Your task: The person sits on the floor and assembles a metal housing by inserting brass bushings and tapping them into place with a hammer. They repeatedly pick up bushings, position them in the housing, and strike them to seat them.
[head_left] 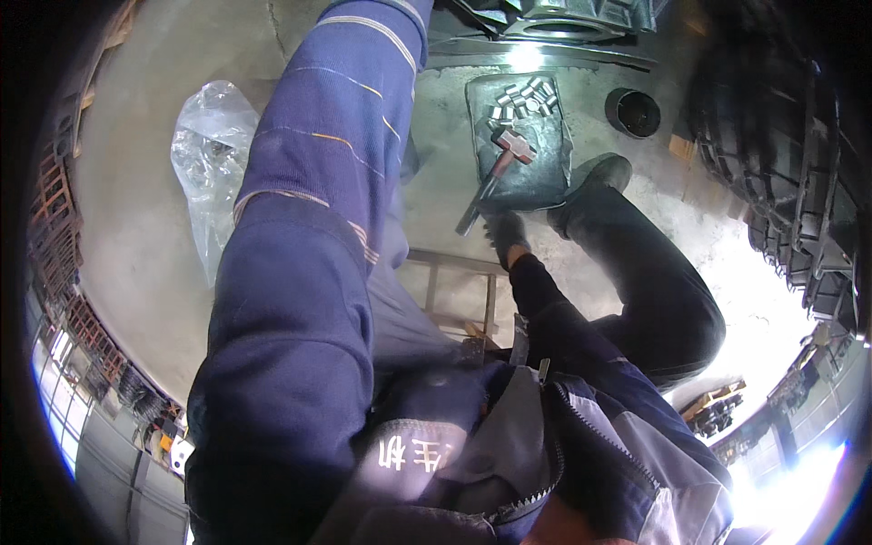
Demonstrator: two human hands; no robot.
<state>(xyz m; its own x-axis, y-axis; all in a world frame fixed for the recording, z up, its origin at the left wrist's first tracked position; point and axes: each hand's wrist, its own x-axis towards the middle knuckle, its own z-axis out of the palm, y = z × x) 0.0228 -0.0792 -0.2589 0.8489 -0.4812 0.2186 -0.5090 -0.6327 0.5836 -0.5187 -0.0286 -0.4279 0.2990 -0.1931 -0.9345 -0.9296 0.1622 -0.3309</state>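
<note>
My left arm in a blue sleeve (313, 182) reaches up past the top edge, so my left hand is out of the picture. Low in the middle, my right hand (505, 236), in a dark glove, is at the near edge of a dark shallow tray (536, 186). Its fingers are too dark to make out. A hammer (497, 170) lies across the tray, its head on the tray and its handle sticking out over the near left edge, just left of my right hand. Several short shiny metal cylinders (522, 100) are heaped at the tray's far end.
A dark round pot-like container (633, 113) stands right of the tray. Clear plastic sheeting (213, 145) lies on the floor at left. A large metal casting (572, 23) is at the top, with a bright light below it. Dark ribbed parts (790, 154) rise at right. My shoe (604, 171) touches the tray's side.
</note>
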